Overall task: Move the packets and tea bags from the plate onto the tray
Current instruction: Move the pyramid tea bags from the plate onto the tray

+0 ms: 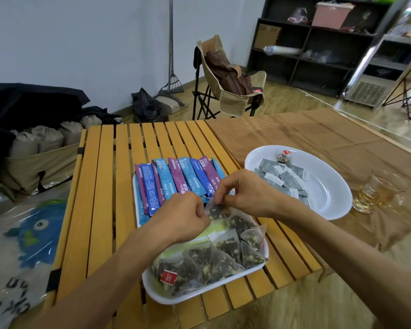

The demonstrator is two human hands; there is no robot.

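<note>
A white tray (206, 292) lies on the slatted wooden table (104, 186). Its far half holds a row of blue and purple stick packets (173, 179); its near half holds several pyramid tea bags (223, 255). My left hand (183, 217) and my right hand (244, 193) meet above the tray's middle, and both pinch the top of one tea bag (217, 211). To the right, a white oval plate (327, 186) carries several grey flat packets (285, 178) and one tea bag with a red tag (284, 157).
A glass of amber tea (375, 193) stands just right of the plate on a brown cloth (306, 131). A folding chair (228, 79) stands beyond the table, dark shelves (318, 43) behind it. Bags and a box (40, 157) sit on the floor at the left.
</note>
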